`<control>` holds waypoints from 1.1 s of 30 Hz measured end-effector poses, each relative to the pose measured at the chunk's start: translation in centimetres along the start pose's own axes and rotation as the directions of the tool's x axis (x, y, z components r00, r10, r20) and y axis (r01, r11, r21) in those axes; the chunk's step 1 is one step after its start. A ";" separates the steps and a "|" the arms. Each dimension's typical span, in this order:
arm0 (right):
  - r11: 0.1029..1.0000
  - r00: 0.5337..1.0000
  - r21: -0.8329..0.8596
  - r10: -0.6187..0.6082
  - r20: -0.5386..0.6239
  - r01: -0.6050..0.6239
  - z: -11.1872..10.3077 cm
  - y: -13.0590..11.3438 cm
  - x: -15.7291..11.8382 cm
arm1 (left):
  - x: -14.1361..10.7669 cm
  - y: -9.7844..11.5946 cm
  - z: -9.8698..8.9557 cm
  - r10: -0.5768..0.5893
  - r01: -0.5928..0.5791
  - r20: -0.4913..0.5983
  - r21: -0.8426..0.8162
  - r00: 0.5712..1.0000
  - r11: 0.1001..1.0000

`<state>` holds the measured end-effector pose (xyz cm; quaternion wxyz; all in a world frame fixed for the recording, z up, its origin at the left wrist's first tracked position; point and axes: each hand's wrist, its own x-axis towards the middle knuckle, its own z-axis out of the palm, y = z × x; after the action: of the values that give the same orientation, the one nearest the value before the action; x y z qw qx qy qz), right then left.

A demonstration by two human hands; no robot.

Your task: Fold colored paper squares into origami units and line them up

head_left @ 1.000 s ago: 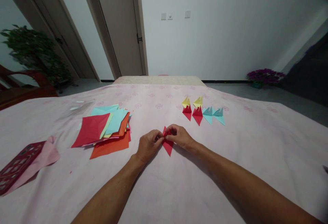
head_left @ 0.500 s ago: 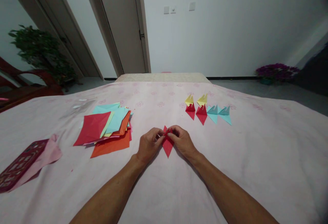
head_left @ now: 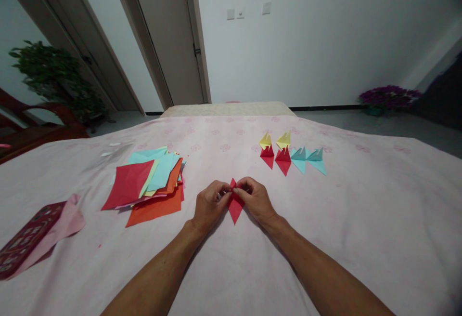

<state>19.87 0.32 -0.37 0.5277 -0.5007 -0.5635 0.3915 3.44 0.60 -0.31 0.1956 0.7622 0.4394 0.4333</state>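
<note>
On the middle of the cloth (head_left: 231, 272), left hand (head_left: 210, 204) and right hand (head_left: 257, 203) pinch the red paper (head_left: 236, 209), which seems only partly folded; six pieces (head_left: 283, 163) at right look finished; the sheets (head_left: 132, 183) at left seem unfolded.

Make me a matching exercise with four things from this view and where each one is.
1. Pile of coloured paper sheets
2. Purple potted flowers
3. Red folded paper
4. Yellow origami figures

A. Pinched by the left hand and right hand
B. On the tablecloth, right of the hands
C. On the floor, near the wall
D. Left of the hands

Pairs: 1-D, 2-C, 3-A, 4-B
</note>
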 end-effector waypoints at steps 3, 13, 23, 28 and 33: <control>1.000 1.000 0.012 -0.009 -0.009 0.009 0.0 0.0 -0.1 | 0.0 0.1 0.1 -0.003 0.003 -0.005 -0.016 1.000 1.000; 0.999 0.998 -0.020 -0.026 -0.056 0.025 0.0 0.0 -0.1 | 0.1 0.4 0.3 -0.010 0.010 -0.011 -0.050 1.000 0.999; 0.999 0.996 0.032 -0.020 -0.092 0.023 0.1 0.3 -0.2 | 0.3 0.9 0.2 -0.016 0.019 0.029 -0.111 0.999 0.994; 0.998 0.997 0.061 -0.006 -0.077 0.011 0.2 0.3 -0.3 | 0.5 1.0 0.2 -0.021 0.024 0.030 -0.095 0.999 0.995; 0.997 0.997 0.082 -0.007 -0.082 0.013 0.2 0.1 -0.3 | 0.6 0.8 0.2 -0.025 0.026 0.019 -0.079 1.000 0.997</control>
<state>19.68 0.07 -0.56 0.5725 -0.4913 -0.5273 0.3910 4.14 0.70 0.47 0.2353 0.7521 0.4297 0.4409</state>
